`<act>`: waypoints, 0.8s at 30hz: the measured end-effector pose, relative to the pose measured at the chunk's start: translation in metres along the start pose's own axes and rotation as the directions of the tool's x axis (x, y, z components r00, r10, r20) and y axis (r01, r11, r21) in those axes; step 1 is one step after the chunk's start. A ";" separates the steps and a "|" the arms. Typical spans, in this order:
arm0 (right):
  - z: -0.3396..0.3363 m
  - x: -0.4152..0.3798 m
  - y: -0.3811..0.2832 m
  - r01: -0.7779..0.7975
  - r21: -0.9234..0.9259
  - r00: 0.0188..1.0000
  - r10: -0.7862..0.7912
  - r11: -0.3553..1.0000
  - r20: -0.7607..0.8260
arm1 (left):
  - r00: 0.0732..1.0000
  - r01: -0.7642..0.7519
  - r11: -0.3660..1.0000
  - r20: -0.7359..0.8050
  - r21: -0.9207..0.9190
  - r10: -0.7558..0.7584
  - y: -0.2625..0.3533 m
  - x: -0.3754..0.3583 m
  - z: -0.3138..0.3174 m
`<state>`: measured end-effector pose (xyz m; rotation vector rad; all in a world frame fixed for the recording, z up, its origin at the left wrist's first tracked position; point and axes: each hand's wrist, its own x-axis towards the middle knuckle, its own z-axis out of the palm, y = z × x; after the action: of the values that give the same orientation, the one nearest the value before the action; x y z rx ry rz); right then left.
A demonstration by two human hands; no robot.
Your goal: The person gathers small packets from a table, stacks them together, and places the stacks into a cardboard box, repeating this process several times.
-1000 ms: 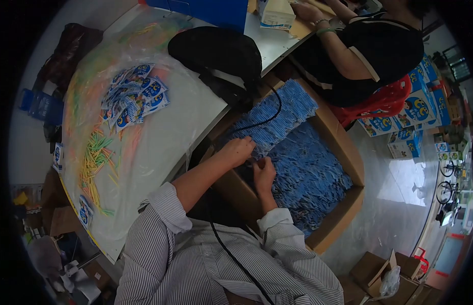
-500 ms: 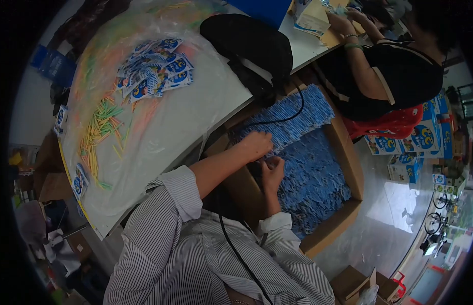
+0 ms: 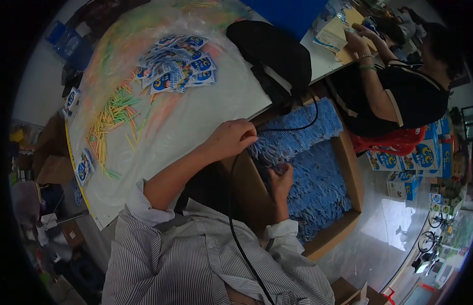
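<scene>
An open cardboard box [image 3: 355, 175] stands right of the table, filled with small blue packets [image 3: 318, 178]. Across its upper part lies a thick, folded layer of blue-and-white striped packet strips [image 3: 307, 124]. My left hand [image 3: 234, 138] is at the left end of that layer, by the table edge, its fingers curled and pinched together; what is between them is too small to make out. Just below the layer's lower edge, inside the box, is my right hand [image 3: 281, 179], palm side up, with thumb and fingers apart. A black cord crosses the striped layer.
The white table [image 3: 216, 109] holds blue-white packets [image 3: 178, 66], coloured sticks [image 3: 112, 117] and clear plastic film. A black bag [image 3: 272, 48] lies at its edge. A co-worker [image 3: 399, 94] handles things at the upper right, near a red stool [image 3: 394, 140] and printed cartons [image 3: 424, 155].
My left hand has moved up and left, away from my right hand, to the layer's end. My right hand has shifted slightly down and right. The view has also shifted.
</scene>
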<state>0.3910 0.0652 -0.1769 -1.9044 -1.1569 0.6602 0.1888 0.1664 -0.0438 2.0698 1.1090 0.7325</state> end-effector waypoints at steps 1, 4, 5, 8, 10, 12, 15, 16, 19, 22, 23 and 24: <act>-0.006 0.001 0.008 0.010 -0.036 1.000 -0.009 0.999 0.013 | 0.999 0.003 0.999 -0.042 -0.049 -0.005 0.001 -0.006 -0.007; -0.033 0.002 -0.020 0.087 -0.082 0.996 -0.088 0.993 -0.017 | 0.993 0.063 0.990 -0.094 -0.129 -0.076 0.015 -0.033 -0.038; -0.040 0.003 -0.043 0.144 -0.070 0.986 -0.149 0.987 -0.075 | 0.989 0.080 0.988 -0.111 -0.133 -0.096 0.016 -0.043 -0.048; -0.035 0.009 -0.115 0.319 0.063 0.947 -0.317 0.946 -0.049 | 0.960 0.135 0.944 -0.195 -0.301 -0.199 0.007 -0.066 -0.064; -0.017 0.016 -0.164 0.546 0.193 0.831 -0.557 0.815 0.002 | 0.943 0.171 0.936 -0.225 -0.307 -0.246 0.001 -0.081 -0.071; 0.017 0.027 -0.201 0.733 0.208 0.632 -0.761 0.648 0.145 | 0.929 0.194 0.926 -0.243 -0.323 -0.279 -0.003 -0.093 -0.076; 0.073 0.049 -0.238 0.676 0.234 0.579 -0.701 0.698 0.417 | 0.911 0.216 0.909 -0.260 -0.356 -0.319 -0.009 -0.116 -0.085; 0.090 0.058 -0.246 0.679 0.217 0.554 -0.682 0.702 0.477 | 0.895 0.247 0.900 -0.272 -0.359 -0.354 -0.012 -0.124 -0.089; 0.127 0.068 -0.267 0.900 -0.077 0.429 -0.836 0.430 0.342 | 0.866 0.271 0.899 -0.321 -0.342 -0.383 -0.023 -0.146 -0.098; 0.151 0.072 -0.265 0.904 -0.199 0.425 -0.848 0.378 0.316 | 0.843 0.297 0.889 -0.342 -0.349 -0.416 -0.030 -0.161 -0.106; 0.155 0.074 -0.265 0.907 -0.201 0.419 -0.852 0.371 0.314 | 0.833 0.324 0.869 -0.323 -0.374 -0.450 -0.031 -0.163 -0.108; 0.158 0.075 -0.265 0.909 -0.225 0.407 -0.866 0.352 0.290 | 0.833 0.317 0.871 -0.329 -0.376 -0.445 -0.033 -0.163 -0.108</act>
<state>0.1779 0.2595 -0.0447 -1.1217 -2.2532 -0.0978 0.0157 0.0715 -0.0283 1.3954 1.4804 1.0783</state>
